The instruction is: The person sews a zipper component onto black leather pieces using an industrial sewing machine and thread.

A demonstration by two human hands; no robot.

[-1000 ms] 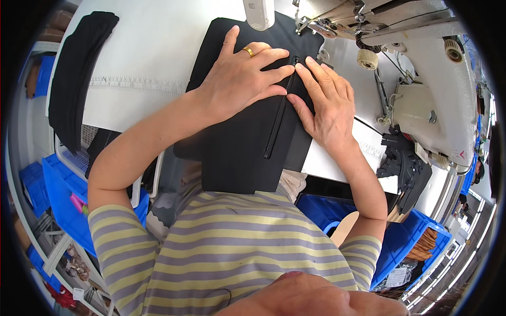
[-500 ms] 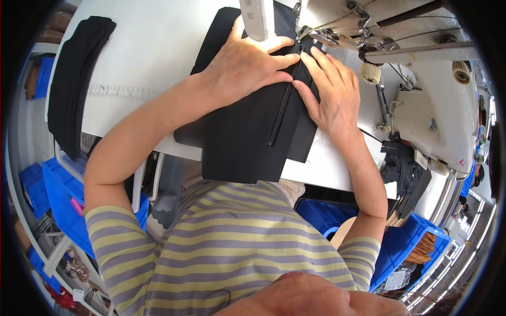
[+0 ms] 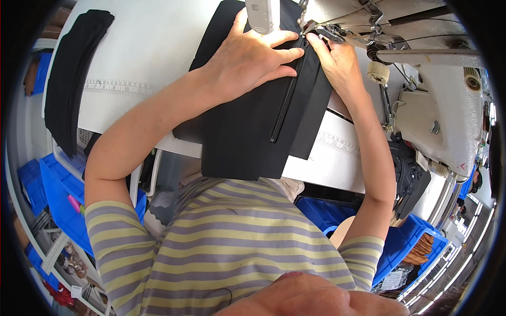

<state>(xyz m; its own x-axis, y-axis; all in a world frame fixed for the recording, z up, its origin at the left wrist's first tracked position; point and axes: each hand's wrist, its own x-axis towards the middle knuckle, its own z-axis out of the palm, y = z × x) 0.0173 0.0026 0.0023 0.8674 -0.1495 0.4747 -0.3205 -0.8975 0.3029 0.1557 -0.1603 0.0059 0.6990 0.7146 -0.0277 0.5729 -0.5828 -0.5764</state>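
Note:
A black fabric piece (image 3: 237, 142) lies on the sewing table, with a black zipper (image 3: 285, 100) running along it toward the machine's needle area. My left hand (image 3: 247, 60) rests flat on the fabric left of the zipper's upper end, its fingers spread and pointing right. Beside the presser foot (image 3: 304, 30), my right hand (image 3: 340, 60) holds the fabric's right side. Its thumb reaches to the top of the zipper, while the other fingers are bent and partly hidden by the machine parts.
The white sewing machine (image 3: 443, 121) stands at the right, a pale lamp-like arm (image 3: 263, 16) above my left hand. A folded black fabric strip (image 3: 74, 79) lies at the table's left. Blue bins (image 3: 408, 247) with brown and black pieces sit below right; more blue bins stand left.
My right hand has gone from lying flat beside the zipper to bent fingers closer to the presser foot. The fabric's right flap has spread further right. My left hand has barely shifted.

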